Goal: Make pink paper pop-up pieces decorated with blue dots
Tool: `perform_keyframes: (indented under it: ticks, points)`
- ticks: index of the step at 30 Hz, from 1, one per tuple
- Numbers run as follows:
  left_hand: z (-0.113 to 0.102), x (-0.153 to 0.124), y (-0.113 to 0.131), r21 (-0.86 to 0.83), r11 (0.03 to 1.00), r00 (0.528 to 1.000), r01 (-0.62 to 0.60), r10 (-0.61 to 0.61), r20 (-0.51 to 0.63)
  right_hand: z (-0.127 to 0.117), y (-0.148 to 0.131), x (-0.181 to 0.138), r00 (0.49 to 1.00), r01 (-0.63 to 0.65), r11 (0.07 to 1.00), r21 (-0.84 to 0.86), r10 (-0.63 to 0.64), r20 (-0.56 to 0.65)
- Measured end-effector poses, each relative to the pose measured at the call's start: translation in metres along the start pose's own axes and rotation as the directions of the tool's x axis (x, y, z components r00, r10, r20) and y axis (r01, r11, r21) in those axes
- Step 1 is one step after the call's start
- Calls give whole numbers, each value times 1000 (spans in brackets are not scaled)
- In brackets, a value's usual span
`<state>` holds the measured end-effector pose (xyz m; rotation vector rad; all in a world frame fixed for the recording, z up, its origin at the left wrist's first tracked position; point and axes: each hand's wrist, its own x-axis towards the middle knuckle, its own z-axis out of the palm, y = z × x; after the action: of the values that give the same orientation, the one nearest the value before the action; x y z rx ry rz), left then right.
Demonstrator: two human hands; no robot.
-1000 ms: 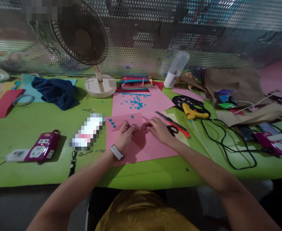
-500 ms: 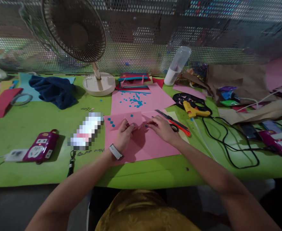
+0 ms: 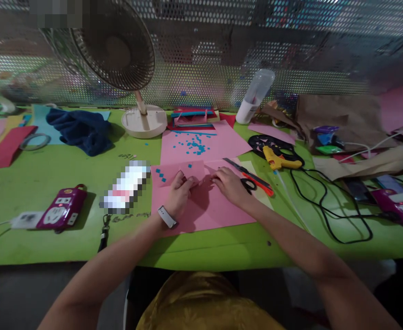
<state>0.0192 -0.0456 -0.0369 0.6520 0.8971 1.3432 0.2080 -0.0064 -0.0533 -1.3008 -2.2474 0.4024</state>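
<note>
My left hand [image 3: 179, 195], with a watch on its wrist, rests over a pink sheet [image 3: 201, 215]. Its thumb and fingers are pinched; what they hold is too small to name. Close on the right, my right hand [image 3: 231, 187] has its fingertips pressed together low over the same sheet, and their contents are hidden. A smaller pink paper [image 3: 174, 172] lies under the left fingers, bearing several small blue squares [image 3: 160, 175]. Beyond the hands, a loose pile of blue paper bits [image 3: 197, 147] is scattered on another pink sheet [image 3: 222, 142].
Right of my right hand lie scissors [image 3: 248, 185], an orange cutter [image 3: 258, 183] and a yellow glue gun [image 3: 280, 160] with a black cable. A phone [image 3: 127, 185] and purple power strip [image 3: 62, 208] lie left. A fan [image 3: 144, 121] and a bottle [image 3: 255, 96] stand behind.
My right fingers have shifted slightly; the blue square beside their tips before is no longer visible. My left hand keeps its place on the paper. The whole view has shifted slightly.
</note>
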Motion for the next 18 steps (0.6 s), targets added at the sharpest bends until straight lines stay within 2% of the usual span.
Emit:
perform_keyframes:
  ticks: [3, 6, 9, 12, 15, 18]
  points:
    - [2, -2, 0, -52, 999, 1000, 12, -11, 13, -11, -4, 1, 996, -45, 989, 144, 55, -64]
    - [5, -6, -1, -90, 992, 995, 94, -92, 30, -23, -17, 0, 982, -4, 972, 236, 48, -180]
    - [8, -11, -2, -95, 982, 986, 165, -160, 55, -25, -32, -3, 974, 102, 973, 206, -55, -221]
    - [10, -14, -3, -126, 968, 975, 216, -207, 80, -19, -41, -5, 972, 174, 977, 120, -151, -182]
    - [10, -14, -4, -168, 956, 970, 240, -231, 73, -14, -41, -7, 972, 198, 979, 52, -190, -136]
    - [8, -12, -4, -184, 954, 971, 237, -230, 63, -13, -39, -8, 966, 218, 975, 41, -210, -148]
